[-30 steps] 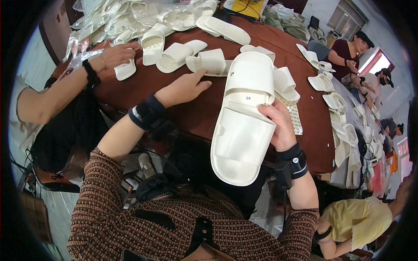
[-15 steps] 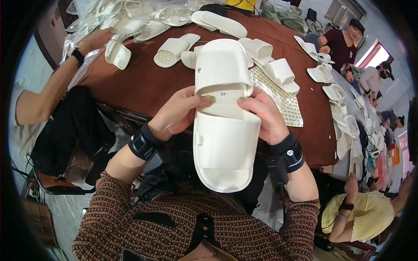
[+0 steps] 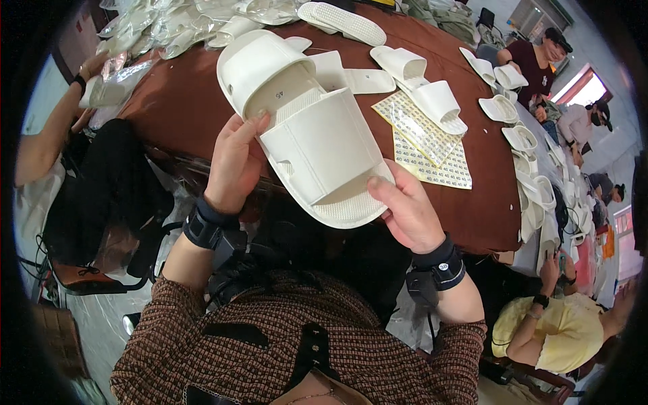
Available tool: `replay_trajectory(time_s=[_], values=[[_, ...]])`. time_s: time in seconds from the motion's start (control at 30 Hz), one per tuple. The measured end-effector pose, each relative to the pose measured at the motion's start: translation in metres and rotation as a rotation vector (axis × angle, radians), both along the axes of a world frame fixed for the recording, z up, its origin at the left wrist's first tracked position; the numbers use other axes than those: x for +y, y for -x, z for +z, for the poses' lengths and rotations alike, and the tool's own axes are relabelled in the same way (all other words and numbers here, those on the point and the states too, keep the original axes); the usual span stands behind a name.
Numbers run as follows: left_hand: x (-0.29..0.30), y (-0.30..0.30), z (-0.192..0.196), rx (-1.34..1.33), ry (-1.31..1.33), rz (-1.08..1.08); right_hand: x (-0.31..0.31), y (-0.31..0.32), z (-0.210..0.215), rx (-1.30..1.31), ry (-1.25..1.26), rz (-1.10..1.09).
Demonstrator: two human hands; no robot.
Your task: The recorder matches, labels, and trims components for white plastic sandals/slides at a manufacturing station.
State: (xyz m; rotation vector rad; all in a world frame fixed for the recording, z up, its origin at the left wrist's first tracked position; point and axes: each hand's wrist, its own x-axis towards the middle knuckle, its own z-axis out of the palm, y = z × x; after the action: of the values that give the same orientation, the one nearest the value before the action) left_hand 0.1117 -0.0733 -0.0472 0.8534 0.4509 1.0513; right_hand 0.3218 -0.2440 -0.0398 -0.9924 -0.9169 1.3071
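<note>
Both my hands hold a pair of white slide slippers (image 3: 320, 145), fitted together with the straps at opposite ends, over the near edge of the brown-covered table. The pair is tilted, its far end toward the left. My left hand (image 3: 233, 162) grips the left edge, thumb beside the opening between the straps. At the near toe end, my right hand (image 3: 408, 206) pinches the rim with its thumb on the footbed. A small printed size mark shows inside the far slipper. Behind the pair, another white slide (image 3: 368, 81) is partly hidden.
Sticker sheets (image 3: 439, 177) lie right of the pair, next to white slides (image 3: 442, 108). Bagged slippers (image 3: 182, 27) heap at the far left. A co-worker's hand (image 3: 94, 65) is beside a bagged slipper (image 3: 118, 88). More slides (image 3: 523, 138) line the right edge; other people sit beyond.
The slipper pair has moved up and left and turned from upright to tilted. My right hand has shifted from the middle to the toe end. The left co-worker's hand has moved left.
</note>
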Motion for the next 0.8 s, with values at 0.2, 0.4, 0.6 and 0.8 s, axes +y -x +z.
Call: replay_trajectory(time_s=[0.2,0.4,0.6,0.8], values=[[-0.006,0.003,0.000,0.047,-0.139,0.040,-0.005,0.001,0.008,0.099,0.017,-0.030],[0.001,0.011,0.000,-0.177,0.026,-0.125,-0.015,-0.008,0.001,0.083,0.063,-0.050],[0.016,0.016,-0.001,-0.074,0.065,0.003,-0.031,-0.025,0.008,-0.117,0.068,-0.116],[0.019,0.018,-0.005,-0.030,0.116,0.137,-0.040,-0.063,0.004,-0.210,0.026,-0.361]])
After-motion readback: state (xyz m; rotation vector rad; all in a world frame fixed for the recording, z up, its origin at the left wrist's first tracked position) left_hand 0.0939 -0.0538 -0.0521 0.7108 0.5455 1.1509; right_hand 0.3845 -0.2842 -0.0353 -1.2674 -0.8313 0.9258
